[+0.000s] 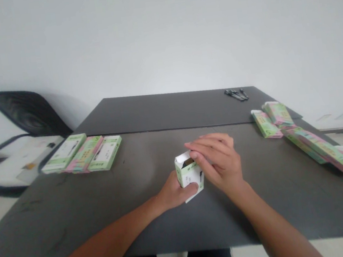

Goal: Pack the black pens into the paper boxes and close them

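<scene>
A small green-and-white cardboard box (192,174) is held above the near part of the dark table, its top end partly open with a white flap raised. My left hand (179,190) wraps round its lower left side, thumb across the front. At the box's upper right edge, my right hand (219,156) has its fingers bent together, fingertips touching the flap by the opening. Those fingers hide part of the box top. What lies inside shows only as a dark gap.
Three flat boxes (83,153) lie side by side on the table's left. More pink-and-green boxes (328,148) are piled along the right edge. Several black pens (237,94) rest at the back right. A black chair (28,111) stands left of the table (151,215).
</scene>
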### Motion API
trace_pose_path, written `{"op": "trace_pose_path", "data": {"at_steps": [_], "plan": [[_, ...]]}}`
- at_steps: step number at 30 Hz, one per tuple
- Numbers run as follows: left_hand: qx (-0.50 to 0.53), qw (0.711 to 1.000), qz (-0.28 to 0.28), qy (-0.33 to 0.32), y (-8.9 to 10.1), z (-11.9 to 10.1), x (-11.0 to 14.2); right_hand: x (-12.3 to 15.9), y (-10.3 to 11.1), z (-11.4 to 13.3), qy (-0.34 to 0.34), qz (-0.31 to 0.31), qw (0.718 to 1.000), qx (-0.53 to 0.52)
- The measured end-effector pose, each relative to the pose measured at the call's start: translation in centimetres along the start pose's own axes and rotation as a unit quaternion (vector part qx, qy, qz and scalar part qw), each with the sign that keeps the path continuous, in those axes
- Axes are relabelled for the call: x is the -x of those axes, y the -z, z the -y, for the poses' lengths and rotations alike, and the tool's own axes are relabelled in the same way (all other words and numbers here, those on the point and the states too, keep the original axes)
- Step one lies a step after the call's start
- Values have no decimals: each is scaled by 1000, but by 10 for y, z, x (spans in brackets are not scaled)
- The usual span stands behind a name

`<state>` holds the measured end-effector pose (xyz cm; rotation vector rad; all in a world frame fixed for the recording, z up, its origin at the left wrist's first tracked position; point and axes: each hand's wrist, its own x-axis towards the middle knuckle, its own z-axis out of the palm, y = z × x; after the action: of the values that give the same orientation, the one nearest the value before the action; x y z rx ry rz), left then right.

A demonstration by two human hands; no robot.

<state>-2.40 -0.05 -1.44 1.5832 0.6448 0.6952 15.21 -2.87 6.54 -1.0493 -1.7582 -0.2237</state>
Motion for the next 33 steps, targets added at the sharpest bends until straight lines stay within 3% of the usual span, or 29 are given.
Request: {"op": "trace_pose_path", "data": {"at_steps": [3, 6, 13, 17, 21, 27, 29, 33], "plan": [[6, 1000, -1, 9, -1, -1, 0, -2, 0, -1, -41, -23, 999, 0], [-29, 999, -18, -4, -2, -3, 1, -1, 2, -2, -62, -8, 998, 3], [-162, 981, -82, -65, -3, -3, 3, -1, 5, 7, -72, -15, 997, 2], [-150, 984, -79, -51, -3, 1, 2, -2, 4, 7, -75, 6, 997, -13], [-125, 987, -91, -38, -3, 4, 3, -2, 5, 3, -59, 8, 998, -5], [-167, 980, -102, -24, -3, 0, 4, -2, 4, -2, 2, 29, 999, -31], [-178, 977, -113, -28, -2, -1, 5, -1, 3, -5, 16, 4, 999, -35], [-253, 949, -171, -82, 7, 4, 9, 5, 4, -12, 54, -105, 992, -35]]}}
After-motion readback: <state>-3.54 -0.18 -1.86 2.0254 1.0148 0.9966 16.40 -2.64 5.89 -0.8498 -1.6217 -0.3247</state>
